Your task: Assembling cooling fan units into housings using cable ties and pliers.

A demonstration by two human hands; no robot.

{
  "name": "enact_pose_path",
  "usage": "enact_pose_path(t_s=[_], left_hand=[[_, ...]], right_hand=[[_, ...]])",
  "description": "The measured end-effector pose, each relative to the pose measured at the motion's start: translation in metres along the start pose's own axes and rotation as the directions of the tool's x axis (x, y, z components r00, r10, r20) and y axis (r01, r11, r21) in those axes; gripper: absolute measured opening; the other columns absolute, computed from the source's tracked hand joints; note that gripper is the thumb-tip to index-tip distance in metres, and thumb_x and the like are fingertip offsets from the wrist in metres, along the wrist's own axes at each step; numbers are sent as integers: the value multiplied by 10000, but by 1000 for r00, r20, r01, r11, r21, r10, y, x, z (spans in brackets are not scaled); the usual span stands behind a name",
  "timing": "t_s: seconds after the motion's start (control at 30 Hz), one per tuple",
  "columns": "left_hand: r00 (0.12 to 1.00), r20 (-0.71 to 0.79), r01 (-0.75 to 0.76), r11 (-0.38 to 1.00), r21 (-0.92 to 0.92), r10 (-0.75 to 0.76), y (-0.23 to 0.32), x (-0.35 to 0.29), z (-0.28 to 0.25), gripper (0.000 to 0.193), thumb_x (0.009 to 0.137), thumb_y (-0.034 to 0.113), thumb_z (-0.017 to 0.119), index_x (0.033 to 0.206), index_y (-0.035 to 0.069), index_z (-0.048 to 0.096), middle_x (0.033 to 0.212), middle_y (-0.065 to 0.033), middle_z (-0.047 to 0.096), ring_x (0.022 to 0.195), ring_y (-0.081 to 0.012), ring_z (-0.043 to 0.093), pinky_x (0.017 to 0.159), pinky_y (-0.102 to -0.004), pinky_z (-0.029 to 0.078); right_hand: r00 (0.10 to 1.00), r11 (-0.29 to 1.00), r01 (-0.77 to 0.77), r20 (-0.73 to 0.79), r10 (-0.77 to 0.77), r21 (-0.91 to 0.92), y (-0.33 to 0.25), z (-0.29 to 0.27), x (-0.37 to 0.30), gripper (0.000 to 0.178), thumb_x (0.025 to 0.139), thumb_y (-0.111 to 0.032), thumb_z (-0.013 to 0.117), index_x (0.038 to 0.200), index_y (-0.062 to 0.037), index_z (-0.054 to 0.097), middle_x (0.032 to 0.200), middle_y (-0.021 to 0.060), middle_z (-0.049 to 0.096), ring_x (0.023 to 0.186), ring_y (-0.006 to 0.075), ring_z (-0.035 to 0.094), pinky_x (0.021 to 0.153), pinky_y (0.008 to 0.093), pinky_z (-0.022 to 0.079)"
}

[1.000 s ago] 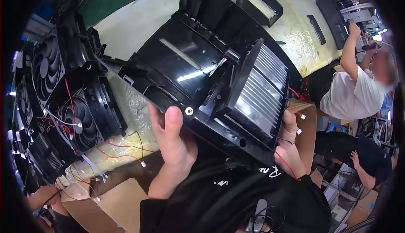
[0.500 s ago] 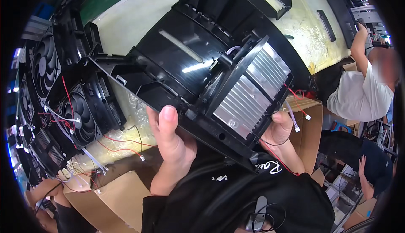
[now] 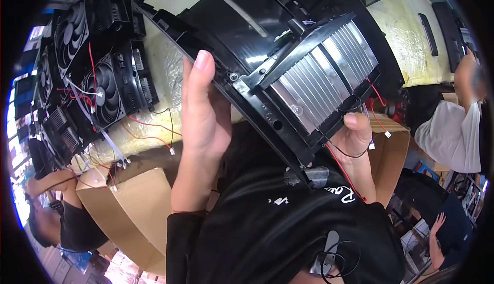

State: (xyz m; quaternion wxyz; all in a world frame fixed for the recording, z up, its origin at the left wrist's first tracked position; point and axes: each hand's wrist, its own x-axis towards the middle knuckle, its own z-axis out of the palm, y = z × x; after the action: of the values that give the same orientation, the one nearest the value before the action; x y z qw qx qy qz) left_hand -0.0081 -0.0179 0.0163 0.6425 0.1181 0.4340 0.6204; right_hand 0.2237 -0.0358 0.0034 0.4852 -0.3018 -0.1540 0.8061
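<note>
Table (image 3: 406,37) part-blocked by blk housing (image 3: 267,110), held btwn L hand (image 3: 202,117) & R hand (image 3: 356,142); fans (image 3: 109,86) nr.

On our left we see square-framed black cooling fans (image 3: 72,36) stacked together, with a red-wired white connector (image 3: 172,151) near them and an open cardboard box (image 3: 141,196) below; on our right, another carton (image 3: 395,145), a film-covered worktable (image 3: 406,47) bearing a narrow black bar (image 3: 428,34), and a white-shirted co-worker (image 3: 445,137)
</note>
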Motion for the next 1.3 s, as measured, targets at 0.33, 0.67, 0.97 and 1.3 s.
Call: enact_pose_path(t_s=[0.33,0.67,0.97,1.3], left_hand=[[994,107,-6,994,-106,18,2,-1,-11,380,870,297,596,1100,-4,632,1025,-103,689,947,-207,663,889,-341,511],[989,138,-38,993,-113,54,3,-4,-8,581,837,224,632,1325,-23,437,1145,-134,620,1052,-228,619,939,-366,489],[997,67,24,1000,8,-24,0,0,-5,733,873,225,674,1474,76,282,1258,-98,542,1132,-176,538,997,-317,410],[980,27,-198,935,295,199,-38,-32,-14,741,1009,305,478,1530,8,42,1435,-89,385,1302,-175,395,1090,-300,283]], right_hand=[[999,998,13,33,-12,-59,-4,-6,3,758,775,-176,592,1445,43,312,1417,232,442,1300,368,462,1114,548,315],[995,998,38,-85,-42,-45,0,-15,6,713,735,-97,588,1396,46,362,1341,207,504,1239,347,512,1070,489,393],[999,1000,6,-40,-6,8,1,-19,2,731,736,-61,548,1417,64,312,1341,210,501,1250,347,506,1076,491,394],[793,131,-19,65,605,-991,-136,-27,-68,246,881,-139,676,1041,48,688,1007,168,703,1052,247,637,925,363,463]])
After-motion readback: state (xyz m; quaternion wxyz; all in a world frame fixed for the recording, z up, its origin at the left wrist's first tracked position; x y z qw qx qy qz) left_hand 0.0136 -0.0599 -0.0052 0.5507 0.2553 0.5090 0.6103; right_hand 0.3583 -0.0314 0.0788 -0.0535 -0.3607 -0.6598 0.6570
